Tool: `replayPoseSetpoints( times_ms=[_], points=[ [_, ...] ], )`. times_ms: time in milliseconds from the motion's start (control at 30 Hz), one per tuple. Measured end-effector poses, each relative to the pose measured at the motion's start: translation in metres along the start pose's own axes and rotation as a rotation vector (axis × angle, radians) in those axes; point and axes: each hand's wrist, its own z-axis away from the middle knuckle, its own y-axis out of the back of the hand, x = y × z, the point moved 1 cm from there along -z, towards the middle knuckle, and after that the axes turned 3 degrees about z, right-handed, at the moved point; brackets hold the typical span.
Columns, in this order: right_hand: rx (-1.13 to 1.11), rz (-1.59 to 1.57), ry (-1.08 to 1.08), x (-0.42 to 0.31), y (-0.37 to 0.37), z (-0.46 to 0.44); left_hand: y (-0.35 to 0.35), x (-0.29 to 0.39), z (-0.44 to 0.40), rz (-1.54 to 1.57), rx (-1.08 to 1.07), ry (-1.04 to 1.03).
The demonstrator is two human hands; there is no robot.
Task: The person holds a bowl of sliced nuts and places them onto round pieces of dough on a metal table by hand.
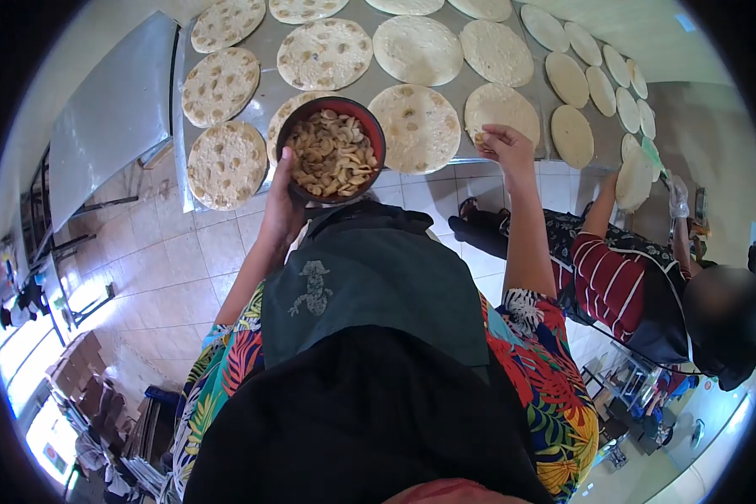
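Note:
My left hand grips the near left side of a dark bowl with a red inside, its thumb over the rim. Sliced mushrooms fill much of the bowl. The bowl partly covers a round pizza base behind it. My right hand is over the near edge of another pizza base, fingers pinched on mushroom slices. Between my hands lies a pizza base with a few slices spread on it. Bases on the left, such as the near one, carry many slices.
The metal table holds rows of pizza bases, with more plain ones at the right. There a co-worker in a striped sleeve holds a base and a green-handled tool. A metal panel stands at the left.

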Motion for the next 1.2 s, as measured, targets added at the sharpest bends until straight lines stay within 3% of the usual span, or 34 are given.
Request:
replayPoseSetpoints(
  times_ms=[233, 433, 500, 600, 733, 833, 900, 1000, 1133, 1200],
  points=[
    [-0.098, -0.026, -0.160, 0.077, -0.014, -0.031, 0.013, -0.001, 0.006, 0.014, 0.042, -0.067],
    [-0.117, 0.293, -0.081, 0.080, -0.028, -0.058, 0.019, 0.004, 0.005, 0.044, 0.050, -0.065],
    [-0.114, 0.736, 0.307, 0.083, -0.030, -0.066, 0.022, 0.001, 0.006, 0.071, 0.060, -0.064],
    [-0.071, 0.907, 0.385, 0.077, -0.032, -0.067, 0.026, -0.006, 0.009, 0.085, 0.069, -0.063],
    [-0.026, 0.955, 0.476, 0.075, -0.033, -0.069, 0.029, -0.010, 0.010, 0.087, 0.086, -0.058],
    [-0.046, 0.800, 0.352, 0.075, -0.027, -0.069, 0.030, -0.009, 0.013, 0.096, 0.089, -0.067],
    [-0.100, 0.512, 0.166, 0.078, -0.018, -0.066, 0.030, -0.011, 0.013, 0.098, 0.105, -0.074],
    [-0.174, 0.357, 0.249, 0.096, -0.019, -0.066, 0.028, -0.011, 0.015, 0.120, 0.091, -0.061],
    [-0.183, 0.372, 0.142, 0.085, -0.045, -0.045, 0.033, -0.009, 0.018, 0.123, 0.093, -0.069],
    [-0.172, 0.588, 0.331, 0.078, -0.057, -0.038, 0.033, -0.009, 0.019, 0.104, 0.091, -0.087]
  ],
)
